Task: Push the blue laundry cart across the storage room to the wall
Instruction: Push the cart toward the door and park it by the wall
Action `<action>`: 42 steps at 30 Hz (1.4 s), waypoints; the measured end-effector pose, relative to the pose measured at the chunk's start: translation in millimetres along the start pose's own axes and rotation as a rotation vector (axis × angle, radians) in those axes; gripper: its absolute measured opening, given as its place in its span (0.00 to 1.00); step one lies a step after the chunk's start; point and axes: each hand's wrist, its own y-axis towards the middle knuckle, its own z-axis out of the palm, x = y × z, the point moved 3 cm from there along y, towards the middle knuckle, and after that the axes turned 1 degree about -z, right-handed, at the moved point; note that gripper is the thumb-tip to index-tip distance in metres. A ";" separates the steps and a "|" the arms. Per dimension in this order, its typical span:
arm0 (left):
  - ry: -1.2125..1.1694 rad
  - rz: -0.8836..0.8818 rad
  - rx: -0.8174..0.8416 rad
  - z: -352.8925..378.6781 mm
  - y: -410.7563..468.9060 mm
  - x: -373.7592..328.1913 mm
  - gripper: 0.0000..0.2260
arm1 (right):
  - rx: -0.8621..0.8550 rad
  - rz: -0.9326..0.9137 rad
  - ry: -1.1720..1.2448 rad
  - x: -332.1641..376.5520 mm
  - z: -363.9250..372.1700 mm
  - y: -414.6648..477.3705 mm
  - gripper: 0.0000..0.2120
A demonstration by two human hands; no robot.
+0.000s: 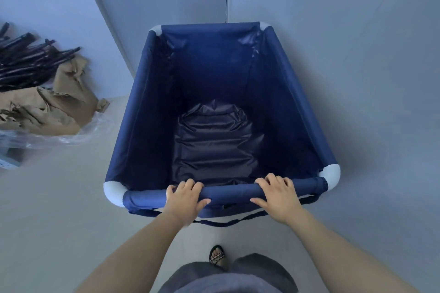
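a person's left hand (185, 195) and right hand (277, 191) are clamping the near rail of the blue laundry cart (214, 93), its far end at twelve o'clock nearing the wall (333, 19). empty, soft-sided, it is likely rolling lightly; the stiff rail is the best hold.

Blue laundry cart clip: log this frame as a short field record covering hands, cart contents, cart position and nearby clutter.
left hand: gripping the near top rail
right hand: gripping the same rail
blue laundry cart: nothing inside, only the dark liner
cart position: far end at or near the wall; contact unclear
floor, left: crumpled brown paper, dark rods, clear plastic
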 end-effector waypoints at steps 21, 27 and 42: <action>0.245 -0.047 -0.052 -25.4 27.2 -22.1 0.19 | 0.187 -0.163 0.042 -28.1 -16.2 52.8 0.20; 0.194 -0.083 -0.035 -20.7 35.4 -40.6 0.19 | 0.198 -0.225 -0.006 -48.8 -20.9 59.5 0.21; 0.085 -0.272 -0.035 -18.6 53.1 -139.9 0.16 | 0.313 -0.296 -0.046 -142.4 -38.5 76.6 0.21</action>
